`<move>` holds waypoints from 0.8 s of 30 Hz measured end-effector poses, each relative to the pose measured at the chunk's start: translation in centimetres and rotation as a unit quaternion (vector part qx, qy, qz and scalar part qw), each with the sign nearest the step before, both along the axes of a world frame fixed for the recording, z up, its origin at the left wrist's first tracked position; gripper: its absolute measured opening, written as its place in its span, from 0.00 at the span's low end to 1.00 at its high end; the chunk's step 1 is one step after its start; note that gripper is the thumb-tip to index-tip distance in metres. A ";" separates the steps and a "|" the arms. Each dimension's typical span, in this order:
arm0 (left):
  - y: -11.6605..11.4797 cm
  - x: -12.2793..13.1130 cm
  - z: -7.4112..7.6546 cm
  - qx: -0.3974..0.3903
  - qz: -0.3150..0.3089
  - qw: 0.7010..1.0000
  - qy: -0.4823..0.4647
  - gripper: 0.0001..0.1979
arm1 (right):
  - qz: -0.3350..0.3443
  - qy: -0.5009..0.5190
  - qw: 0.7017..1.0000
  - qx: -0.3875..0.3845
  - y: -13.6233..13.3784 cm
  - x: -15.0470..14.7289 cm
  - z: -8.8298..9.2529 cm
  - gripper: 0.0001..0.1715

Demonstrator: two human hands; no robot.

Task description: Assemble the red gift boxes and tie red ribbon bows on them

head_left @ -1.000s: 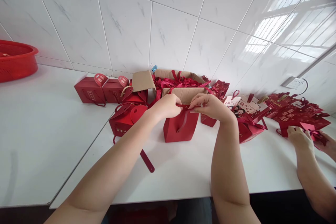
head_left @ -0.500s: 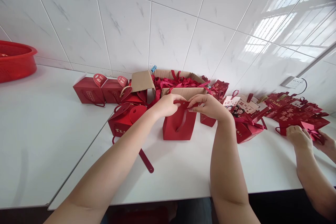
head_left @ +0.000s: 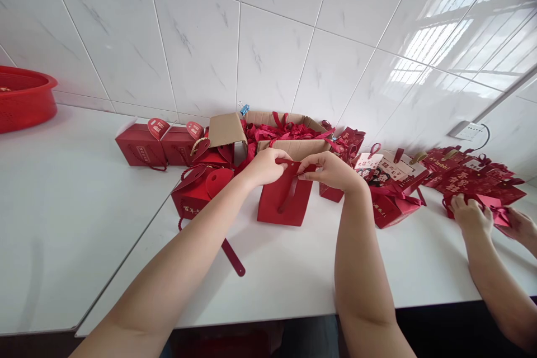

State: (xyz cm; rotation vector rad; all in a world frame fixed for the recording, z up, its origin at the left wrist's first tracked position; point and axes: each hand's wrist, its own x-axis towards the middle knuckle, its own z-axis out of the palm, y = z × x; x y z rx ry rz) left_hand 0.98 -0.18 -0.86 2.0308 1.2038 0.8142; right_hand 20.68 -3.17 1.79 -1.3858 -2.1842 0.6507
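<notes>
A small red gift box point(head_left: 282, 201) stands upright on the white counter point(head_left: 293, 274) in front of me. My left hand point(head_left: 265, 165) pinches the left side of its top flaps, and my right hand point(head_left: 331, 170) pinches the right side. A red ribbon point(head_left: 289, 197) hangs down the box's front between my hands. Both hands are closed on the box's top edge.
An open cardboard carton point(head_left: 289, 133) full of red ribbons sits behind the box. Finished red boxes point(head_left: 159, 144) stand at the left, flat red boxes point(head_left: 474, 179) lie at the right. Another person's hands point(head_left: 470, 215) work there. A red basket point(head_left: 23, 98) sits far left. A loose red strip point(head_left: 233, 257) lies nearby.
My hands have brought the top flaps together and lowered slightly; the box tilted a little. The other person's hands moved up toward the flat red boxes.
</notes>
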 end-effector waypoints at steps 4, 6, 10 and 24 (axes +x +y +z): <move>0.2 0.1 -0.3 0.025 -0.024 0.999 -0.038 0.09 | 0.007 0.004 1.000 0.006 0.3 0.1 -0.2 0.08; 0.3 0.2 -0.5 0.043 -0.020 0.997 -0.062 0.08 | 0.008 0.011 1.000 0.008 0.4 0.2 -0.4 0.07; 0.5 0.3 -0.6 0.041 0.005 0.997 -0.065 0.07 | 0.015 0.015 1.000 0.010 0.7 0.3 -0.6 0.08; 0.8 0.2 -0.9 0.051 -0.010 0.998 -0.026 0.12 | 0.005 0.119 0.991 0.060 1.2 0.0 -1.3 0.07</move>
